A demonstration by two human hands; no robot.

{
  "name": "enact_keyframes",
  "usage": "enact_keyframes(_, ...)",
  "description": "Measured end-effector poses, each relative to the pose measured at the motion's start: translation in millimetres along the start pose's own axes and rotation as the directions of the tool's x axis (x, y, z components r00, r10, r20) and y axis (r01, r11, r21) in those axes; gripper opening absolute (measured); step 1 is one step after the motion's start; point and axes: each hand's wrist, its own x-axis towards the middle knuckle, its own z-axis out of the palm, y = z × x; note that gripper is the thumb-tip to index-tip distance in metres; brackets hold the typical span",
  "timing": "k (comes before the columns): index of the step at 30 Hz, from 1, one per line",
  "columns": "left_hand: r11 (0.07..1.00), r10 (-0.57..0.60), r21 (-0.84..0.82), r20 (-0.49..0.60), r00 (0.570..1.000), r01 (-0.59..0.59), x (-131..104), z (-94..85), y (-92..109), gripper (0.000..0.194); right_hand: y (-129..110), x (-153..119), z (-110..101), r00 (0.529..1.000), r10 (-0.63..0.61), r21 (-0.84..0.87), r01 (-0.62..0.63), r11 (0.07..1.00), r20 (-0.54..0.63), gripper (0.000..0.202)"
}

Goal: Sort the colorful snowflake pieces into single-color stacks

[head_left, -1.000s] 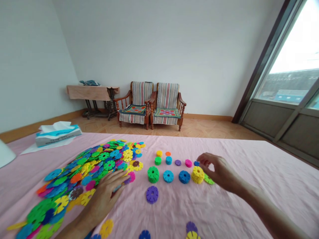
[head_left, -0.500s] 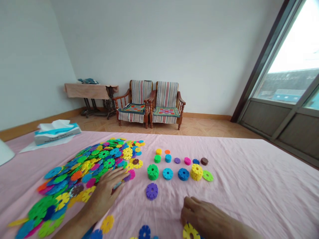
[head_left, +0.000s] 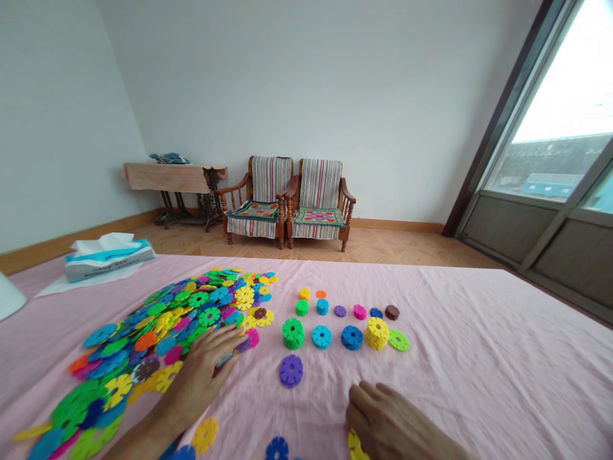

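My left hand (head_left: 213, 358) rests at the right edge of a heap of plastic flower discs (head_left: 208, 316), fingertips by a purple disc and a pink disc (head_left: 253, 337). Thin blue and dark red edges, apparently discs, show between its thumb and fingers. My right hand (head_left: 383, 415) is curled near the front, with a yellow flower disc (head_left: 355, 445) at its thumb side, partly hidden. Beyond it stand sorted stacks: green (head_left: 293, 333), light blue (head_left: 322, 336), dark blue (head_left: 352, 337) and yellow (head_left: 377, 333), with a lime disc (head_left: 399, 340) alongside. A purple stack (head_left: 292, 370) sits closer.
Small-disc stacks, including a brown one (head_left: 392, 312), form rows farther back. Loose discs, one yellow (head_left: 205, 435) and one blue (head_left: 277, 449), lie near the front. A tissue box (head_left: 110, 257) stands at left on the pink cloth (head_left: 479, 345). Two wooden chairs (head_left: 320, 191) stand beyond.
My right hand has shifted slightly left and down, and the yellow disc by it has moved left and is more covered. My left hand stays almost still.
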Motion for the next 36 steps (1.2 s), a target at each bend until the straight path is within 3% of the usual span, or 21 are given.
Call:
enact_keyframes(3, 1.000, -0.002, -0.002, 0.004, 1.000, 0.002, 0, -0.9, 1, 0.031, 8, -2, -23, 0.995, 0.082, 0.131, -0.088, 0.988, 0.050, 0.012)
enact_keyframes(7, 1.000, -0.007, -0.012, 0.000, 1.000, 0.007, 0, -1.4, 2, 0.032, 40, -3, -51, 0.961, 0.275, 0.327, -0.268, 0.906, 0.027, 0.036)
enact_keyframes(10, 1.000, -0.005, -0.011, 0.005, 1.000, 0.005, -1, -1.6, 2, 0.032, 71, 0, -50, 0.908, 0.417, 0.388, -0.399, 0.831, 0.042, 0.027)
enact_keyframes(14, 1.000, 0.000, 0.004, 0.009, 1.000, 0.000, 0, -1.8, 2, 0.031, 97, 5, -31, 0.842, 0.539, 0.408, -0.494, 0.768, 0.005, 0.019)
enact_keyframes(22, 1.000, -0.008, -0.003, -0.020, 1.000, 0.008, 0, -2.7, 3, 0.030, 110, -4, 0, 0.811, 0.579, 0.472, -0.478, 0.741, -0.087, 0.041)
enact_keyframes(31, 1.000, -0.003, -0.021, -0.040, 0.999, 0.002, 0, -2.3, 3, 0.030, 109, -6, 3, 0.815, 0.577, 0.454, -0.493, 0.743, -0.059, 0.046)
enact_keyframes(36, 1.000, -0.007, -0.002, 0.011, 1.000, 0.007, -1, -1.2, 2, 0.031, 108, -6, -1, 0.819, 0.573, 0.410, -0.510, 0.757, -0.038, 0.048)
